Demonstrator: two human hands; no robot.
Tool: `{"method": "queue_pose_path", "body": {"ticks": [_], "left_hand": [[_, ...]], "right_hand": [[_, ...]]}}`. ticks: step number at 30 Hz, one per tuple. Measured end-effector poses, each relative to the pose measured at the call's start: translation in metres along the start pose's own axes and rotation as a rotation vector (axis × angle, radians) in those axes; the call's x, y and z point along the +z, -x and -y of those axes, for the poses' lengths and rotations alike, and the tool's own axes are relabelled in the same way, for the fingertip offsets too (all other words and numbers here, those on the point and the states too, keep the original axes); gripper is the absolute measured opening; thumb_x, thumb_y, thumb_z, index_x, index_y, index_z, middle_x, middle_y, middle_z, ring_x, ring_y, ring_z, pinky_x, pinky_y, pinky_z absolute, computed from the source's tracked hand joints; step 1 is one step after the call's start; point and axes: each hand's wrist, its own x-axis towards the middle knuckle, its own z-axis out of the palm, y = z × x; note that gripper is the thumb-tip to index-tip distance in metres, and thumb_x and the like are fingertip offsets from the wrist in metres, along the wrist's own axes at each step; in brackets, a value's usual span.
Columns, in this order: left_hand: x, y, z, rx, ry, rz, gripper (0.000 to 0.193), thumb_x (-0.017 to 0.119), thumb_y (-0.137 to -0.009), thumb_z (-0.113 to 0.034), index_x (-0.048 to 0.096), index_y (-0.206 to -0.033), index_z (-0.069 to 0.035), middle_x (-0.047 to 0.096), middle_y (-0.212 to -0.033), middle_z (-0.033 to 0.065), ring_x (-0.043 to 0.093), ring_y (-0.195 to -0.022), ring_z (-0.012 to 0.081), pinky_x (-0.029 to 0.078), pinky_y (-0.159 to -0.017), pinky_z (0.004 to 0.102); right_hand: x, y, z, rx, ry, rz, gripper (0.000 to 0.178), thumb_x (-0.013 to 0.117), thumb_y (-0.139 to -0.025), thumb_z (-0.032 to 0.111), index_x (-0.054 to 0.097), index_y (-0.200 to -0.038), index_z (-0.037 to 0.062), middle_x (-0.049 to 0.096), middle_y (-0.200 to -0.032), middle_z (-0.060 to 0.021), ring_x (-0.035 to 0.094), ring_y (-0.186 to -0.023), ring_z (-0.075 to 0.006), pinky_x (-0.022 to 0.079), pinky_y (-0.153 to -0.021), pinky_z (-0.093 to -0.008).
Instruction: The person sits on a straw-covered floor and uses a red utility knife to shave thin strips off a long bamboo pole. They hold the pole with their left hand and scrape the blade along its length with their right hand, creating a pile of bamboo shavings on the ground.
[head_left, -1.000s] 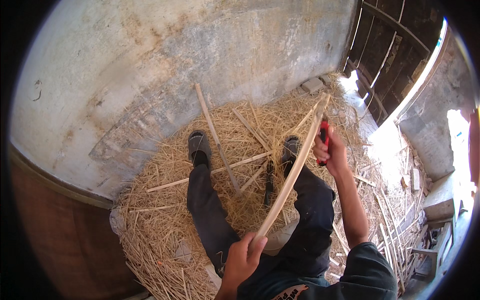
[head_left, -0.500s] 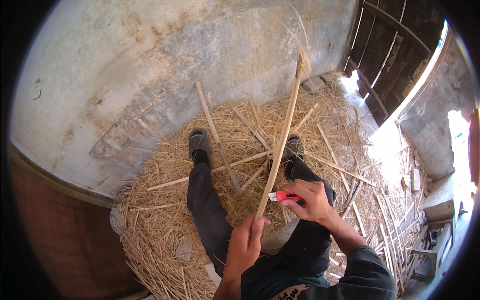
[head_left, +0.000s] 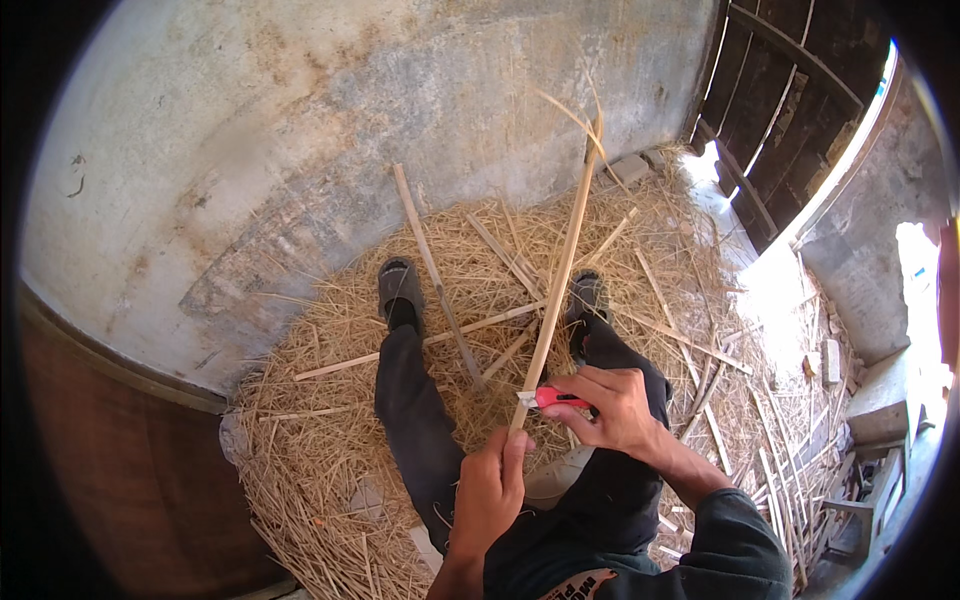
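A long pale strip that looks like split bamboo (head_left: pixel 562 275) rises away from me, with thin curled shavings (head_left: pixel 575 118) at its far end. My left hand (head_left: pixel 490 483) is closed round its near end, thumb on top. In my right hand (head_left: pixel 612 408) is a red box cutter (head_left: pixel 560 398), gripped with the fingers wrapped over its handle. Its short blade (head_left: pixel 526 398) lies against the strip just above my left hand. How deep the blade cuts cannot be seen.
Shavings (head_left: pixel 320 470) cover the floor around my sandalled feet (head_left: pixel 400 285), with several loose strips (head_left: pixel 430 265) among them. A stained wall (head_left: pixel 300 130) stands ahead, a dark plank door (head_left: pixel 770 100) at the far right. A brown panel (head_left: pixel 120 450) is at the left.
My right hand has moved slightly left and the cutter's blade now meets the strip. The strip's far end has shifted a little left, and its curled shavings hang differently.
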Motion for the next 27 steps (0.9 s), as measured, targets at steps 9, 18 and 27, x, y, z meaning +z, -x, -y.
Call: {"method": "queue_pose_path", "body": {"ticks": [9, 18, 27], "left_hand": [[-0.004, 0.006, -0.003, -0.043, -0.042, 0.032, 0.038, 0.052, -0.117, -0.029, 0.07, -0.101, 0.001, 0.054, -0.062, 0.0106, 0.049, -0.053, 0.0177, 0.038, -0.054, 0.0372], [-0.003, 0.034, 0.012, -0.117, -0.066, 0.1, 0.037, 0.054, -0.116, -0.029, 0.071, -0.102, 0.001, 0.06, -0.064, 0.014, 0.059, -0.054, 0.0236, 0.045, -0.057, 0.0389], [0.0, 0.059, 0.019, -0.207, -0.086, 0.16, 0.036, 0.056, -0.115, -0.03, 0.071, -0.104, 0.0, 0.06, -0.063, 0.0151, 0.062, -0.054, 0.0281, 0.045, -0.056, 0.0413]], "right_hand": [[-0.005, -0.007, -0.011, 0.027, 0.031, -0.058, 0.024, 0.088, -0.088, 0.031, 0.082, -0.107, 0.0174, 0.07, -0.077, 0.0012, 0.065, -0.057, -0.0207, 0.049, -0.051, -0.0348], [-0.033, -0.034, -0.074, 0.348, 0.077, -0.236, 0.024, 0.078, -0.099, 0.03, 0.084, -0.111, 0.0094, 0.078, -0.083, -0.0104, 0.072, -0.064, -0.0225, 0.056, -0.062, -0.0364], [-0.049, -0.05, -0.139, 0.462, 0.183, -0.298, 0.023, 0.077, -0.101, 0.029, 0.083, -0.105, 0.0075, 0.072, -0.068, -0.0068, 0.062, -0.055, -0.019, 0.049, -0.058, -0.0352]]}}
